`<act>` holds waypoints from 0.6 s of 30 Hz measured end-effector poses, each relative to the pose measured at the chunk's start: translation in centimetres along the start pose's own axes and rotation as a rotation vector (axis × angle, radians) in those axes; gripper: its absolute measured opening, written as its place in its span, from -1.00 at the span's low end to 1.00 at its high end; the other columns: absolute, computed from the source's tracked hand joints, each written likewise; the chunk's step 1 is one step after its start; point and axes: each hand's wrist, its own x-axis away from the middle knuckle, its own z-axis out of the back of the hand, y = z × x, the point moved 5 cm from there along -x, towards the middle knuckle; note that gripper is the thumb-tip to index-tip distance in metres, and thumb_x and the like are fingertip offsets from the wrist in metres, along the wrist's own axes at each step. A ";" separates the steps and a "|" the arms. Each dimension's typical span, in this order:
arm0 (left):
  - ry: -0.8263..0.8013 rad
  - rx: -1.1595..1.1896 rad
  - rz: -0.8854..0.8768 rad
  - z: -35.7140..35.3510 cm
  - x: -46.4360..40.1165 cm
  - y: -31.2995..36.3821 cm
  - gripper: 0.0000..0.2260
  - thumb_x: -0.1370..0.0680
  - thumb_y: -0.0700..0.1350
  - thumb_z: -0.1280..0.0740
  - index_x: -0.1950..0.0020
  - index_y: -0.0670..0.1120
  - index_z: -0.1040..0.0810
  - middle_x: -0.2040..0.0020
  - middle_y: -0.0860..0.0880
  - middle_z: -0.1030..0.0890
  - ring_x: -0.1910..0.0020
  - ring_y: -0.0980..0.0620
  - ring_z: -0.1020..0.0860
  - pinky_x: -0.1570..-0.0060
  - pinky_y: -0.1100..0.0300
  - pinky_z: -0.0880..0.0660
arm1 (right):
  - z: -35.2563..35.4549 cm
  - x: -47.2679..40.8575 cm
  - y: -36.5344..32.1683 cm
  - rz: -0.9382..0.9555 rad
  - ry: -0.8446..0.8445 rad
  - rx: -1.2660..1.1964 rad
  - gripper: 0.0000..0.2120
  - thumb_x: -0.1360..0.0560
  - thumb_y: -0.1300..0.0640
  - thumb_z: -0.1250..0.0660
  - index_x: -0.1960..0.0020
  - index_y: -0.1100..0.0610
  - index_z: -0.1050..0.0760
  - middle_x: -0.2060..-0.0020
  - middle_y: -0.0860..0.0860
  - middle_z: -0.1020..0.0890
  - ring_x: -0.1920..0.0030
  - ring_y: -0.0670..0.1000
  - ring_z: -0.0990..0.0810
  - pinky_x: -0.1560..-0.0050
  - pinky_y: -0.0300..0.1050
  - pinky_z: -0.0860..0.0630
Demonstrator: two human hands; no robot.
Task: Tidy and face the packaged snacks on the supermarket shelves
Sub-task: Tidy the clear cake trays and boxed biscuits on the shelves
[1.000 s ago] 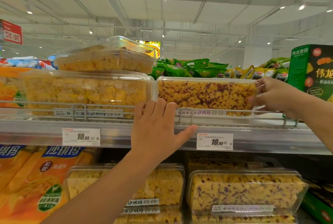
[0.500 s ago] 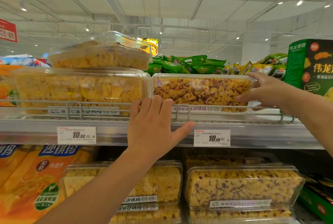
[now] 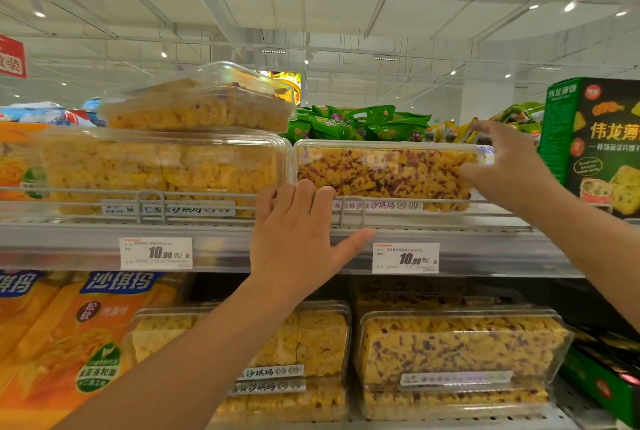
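Note:
A clear box of yellow snack squares flecked with dark red (image 3: 381,173) lies on the upper shelf behind a wire rail (image 3: 149,192). My right hand (image 3: 509,170) is at its right end, thumb on the front face and fingers spread over the top corner. My left hand (image 3: 298,235) rests flat against the rail with its fingers straight up, below the seam between this box and a plain yellow box (image 3: 162,170) on its left. A third clear box (image 3: 201,107) sits tilted on top of the plain one.
A tall green carton (image 3: 595,138) stands just right of my right hand. Green snack bags (image 3: 360,124) lie behind the boxes. Two price tags (image 3: 156,253) hang on the shelf edge. The lower shelf holds stacked clear boxes (image 3: 460,346) and orange bags (image 3: 69,336).
My right hand has lifted from gripping the red-flecked box's right end, and its fingers now spread over the top corner. My left hand stays on the rail.

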 end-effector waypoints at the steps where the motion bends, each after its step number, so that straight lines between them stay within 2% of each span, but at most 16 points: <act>1: -0.015 0.002 -0.005 0.1 0.0 0.0 -0.35 -0.52 0.44 0.01 -0.08 -0.09 -0.51 0.07 -0.06 -0.50 0.05 -0.13 -0.44 -0.06 -0.03 -0.27 | -0.3 0.8 -1.5 0.051 0.004 -0.012 -0.38 -0.39 0.13 -0.39 -0.42 -0.01 -0.31 -0.35 0.04 -0.41 -0.12 0.05 -0.50 -0.10 0.06 -0.54; 2: -0.027 0.007 -0.011 0.2 0.0 0.0 -0.36 -0.51 0.43 -0.01 -0.09 -0.09 -0.51 0.06 -0.06 -0.50 0.04 -0.12 -0.44 -0.07 -0.03 -0.27 | -0.7 1.6 -3.1 0.099 -0.003 -0.013 -0.42 -0.40 0.11 -0.38 -0.40 0.00 -0.34 -0.31 0.02 -0.43 -0.08 0.02 -0.51 -0.07 0.01 -0.54; 4: -0.041 0.027 -0.022 0.5 0.2 0.0 -0.39 -0.52 0.41 -0.05 -0.12 -0.09 -0.52 0.04 -0.06 -0.52 0.02 -0.12 -0.46 -0.10 -0.02 -0.27 | -1.5 3.1 -6.7 0.198 -0.024 0.024 -0.46 -0.43 0.09 -0.38 -0.39 0.04 -0.37 -0.31 0.03 -0.45 -0.26 0.06 -0.43 -0.29 0.08 -0.41; 5: -0.042 0.042 -0.031 0.7 0.3 0.0 -0.41 -0.53 0.39 -0.07 -0.15 -0.09 -0.52 0.03 -0.06 -0.53 0.01 -0.12 -0.47 -0.12 -0.02 -0.27 | -1.9 3.8 -8.6 0.251 -0.036 0.034 -0.47 -0.44 0.08 -0.37 -0.39 0.04 -0.37 -0.32 0.02 -0.45 -0.33 0.04 -0.36 -0.36 0.05 -0.32; 7: -0.049 0.077 -0.072 1.0 0.7 -0.3 -0.45 -0.57 0.32 -0.09 -0.24 -0.09 -0.51 -0.05 -0.06 -0.56 -0.06 -0.11 -0.49 -0.18 -0.02 -0.29 | -2.6 5.2 -12.0 0.323 -0.087 0.014 -0.49 -0.46 0.06 -0.36 -0.40 0.01 -0.36 -0.34 -0.03 -0.43 -0.36 -0.01 -0.33 -0.36 -0.04 -0.26; 10: -0.066 0.132 -0.225 1.5 1.4 -1.4 -0.53 -0.62 0.16 -0.13 -0.39 -0.11 -0.45 -0.26 -0.08 -0.55 -0.24 -0.10 -0.47 -0.31 -0.03 -0.29 | -3.6 6.2 -16.3 0.349 -0.162 -0.058 -0.52 -0.48 -0.03 -0.34 -0.38 -0.04 -0.36 -0.32 -0.09 -0.46 -0.29 -0.06 -0.41 -0.24 -0.17 -0.31; 12: -0.065 0.139 -0.326 1.8 2.0 -2.4 -0.57 -0.64 0.06 -0.14 -0.42 -0.15 -0.44 -0.37 -0.12 -0.49 -0.35 -0.11 -0.42 -0.41 -0.04 -0.27 | -4.3 6.1 -18.8 0.271 -0.195 -0.173 -0.57 -0.49 -0.12 -0.31 -0.32 -0.07 -0.39 -0.16 -0.13 -0.55 -0.13 -0.11 -0.52 -0.11 -0.19 -0.41; 14: -0.096 0.136 -0.350 2.0 2.3 -3.1 -0.57 -0.63 0.03 -0.13 -0.44 -0.15 -0.42 -0.42 -0.12 -0.45 -0.40 -0.10 -0.39 -0.44 -0.01 -0.21 | -5.2 5.7 -20.8 0.098 -0.259 -0.347 -0.53 -0.46 -0.26 -0.25 -0.28 -0.06 -0.37 0.04 -0.10 -0.59 0.07 -0.10 -0.60 0.02 -0.06 -0.57; 16: -0.134 0.181 -0.301 2.1 2.2 -3.4 -0.56 -0.61 0.03 -0.16 -0.46 -0.11 -0.37 -0.43 -0.07 -0.44 -0.41 -0.06 -0.37 -0.43 0.04 -0.16 | -6.7 5.4 -22.3 -0.110 -0.406 -0.553 -0.43 -0.45 -0.34 -0.22 -0.29 0.00 -0.32 0.03 0.04 -0.57 0.17 0.02 -0.65 0.12 0.04 -0.66; 18: -0.145 0.215 -0.251 2.2 2.1 -3.3 -0.54 -0.57 0.02 -0.22 -0.46 -0.07 -0.33 -0.41 -0.04 -0.44 -0.40 -0.04 -0.36 -0.43 0.06 -0.13 | -7.6 5.2 -23.3 -0.276 -0.530 -0.714 -0.44 -0.44 -0.39 -0.20 -0.23 -0.02 -0.29 -0.01 0.16 -0.52 0.22 0.14 -0.64 0.20 0.07 -0.65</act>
